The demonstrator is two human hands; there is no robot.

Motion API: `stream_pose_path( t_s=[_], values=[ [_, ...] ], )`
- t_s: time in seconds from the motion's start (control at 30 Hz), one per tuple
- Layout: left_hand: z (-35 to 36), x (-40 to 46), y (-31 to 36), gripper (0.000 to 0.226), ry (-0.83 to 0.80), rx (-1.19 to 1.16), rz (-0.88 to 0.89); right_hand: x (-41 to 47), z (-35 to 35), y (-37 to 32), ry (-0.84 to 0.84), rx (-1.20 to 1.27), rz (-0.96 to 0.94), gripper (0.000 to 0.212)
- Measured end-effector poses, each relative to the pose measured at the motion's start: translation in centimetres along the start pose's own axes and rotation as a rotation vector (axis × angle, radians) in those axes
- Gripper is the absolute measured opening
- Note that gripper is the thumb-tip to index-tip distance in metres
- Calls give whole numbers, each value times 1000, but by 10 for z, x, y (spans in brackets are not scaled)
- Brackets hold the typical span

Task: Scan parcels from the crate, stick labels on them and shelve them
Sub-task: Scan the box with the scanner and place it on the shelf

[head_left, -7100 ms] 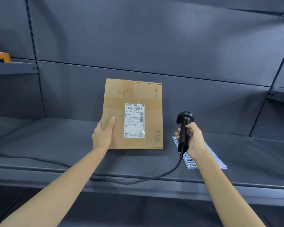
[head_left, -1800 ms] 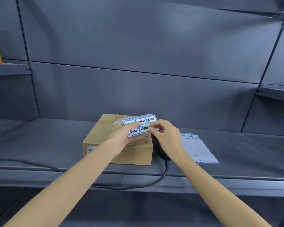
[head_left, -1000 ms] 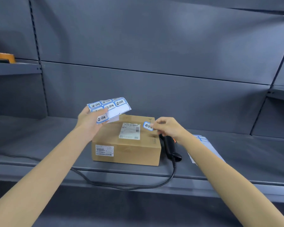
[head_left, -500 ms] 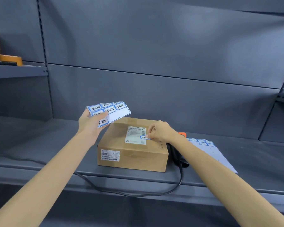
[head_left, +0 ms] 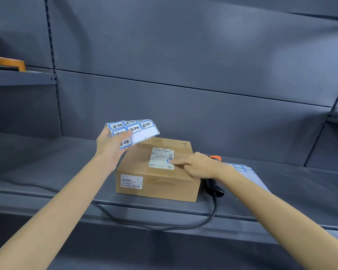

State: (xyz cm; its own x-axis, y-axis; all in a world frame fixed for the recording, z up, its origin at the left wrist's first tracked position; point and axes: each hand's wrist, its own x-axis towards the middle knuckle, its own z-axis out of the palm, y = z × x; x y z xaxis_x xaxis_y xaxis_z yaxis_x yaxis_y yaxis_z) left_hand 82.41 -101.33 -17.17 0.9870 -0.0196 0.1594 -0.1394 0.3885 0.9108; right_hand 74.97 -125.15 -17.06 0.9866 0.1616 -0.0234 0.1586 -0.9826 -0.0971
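Parcel (head_left: 156, 172) flat on shelf (head_left: 47, 172), near front edge. Right hand (head_left: 198, 164) presses blue label (head_left: 169, 161) onto shipping slip (head_left: 161, 158), forefinger extended, others curled. Left hand (head_left: 110, 144) pinches label sheet (head_left: 133, 131) above parcel's left corner. Scanner (head_left: 213, 187) just right of parcel. Risks: label covers barcode on slip; weak press leaves corner lifting; trailing cable (head_left: 164, 227) snags.

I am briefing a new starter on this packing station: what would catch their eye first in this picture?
First the cardboard parcel lying flat near the front of the grey shelf, with the right hand pressing a small blue-edged label onto its white shipping label. Next, the label sheet held up by the left hand over the parcel's rear left corner. A black barcode scanner lies just right of the parcel.
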Motion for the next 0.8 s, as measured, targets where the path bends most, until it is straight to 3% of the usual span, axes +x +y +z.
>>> stream_pose_path(
  t_s=[0.07,0.13,0.23,0.27,0.33,0.4,0.47,0.67,0.8],
  values=[
    [1,-3,2,36,-10,3,1,2,1,8,-49,132,8,60],
    [4,-6,4,37,-48,6,1,5,2,16,69,332,42,49],
    [12,-11,7,41,-148,1,1,5,-15,22,304,1029,163,39],
    [17,-14,7,41,-193,5,2,4,-24,23,299,1257,178,41],
    [30,-21,6,40,-283,33,-2,0,-43,25,209,1477,193,48],
    [44,-30,5,38,-388,75,-9,-5,-55,24,105,1523,199,61],
    [57,-35,1,42,-486,168,2,-7,-61,22,104,1525,190,65],
    [82,-52,-6,55,-559,267,-14,-25,-68,37,457,1537,98,35],
    [66,-43,-7,91,-492,557,11,-57,-68,81,626,1470,120,28]
  ],
)
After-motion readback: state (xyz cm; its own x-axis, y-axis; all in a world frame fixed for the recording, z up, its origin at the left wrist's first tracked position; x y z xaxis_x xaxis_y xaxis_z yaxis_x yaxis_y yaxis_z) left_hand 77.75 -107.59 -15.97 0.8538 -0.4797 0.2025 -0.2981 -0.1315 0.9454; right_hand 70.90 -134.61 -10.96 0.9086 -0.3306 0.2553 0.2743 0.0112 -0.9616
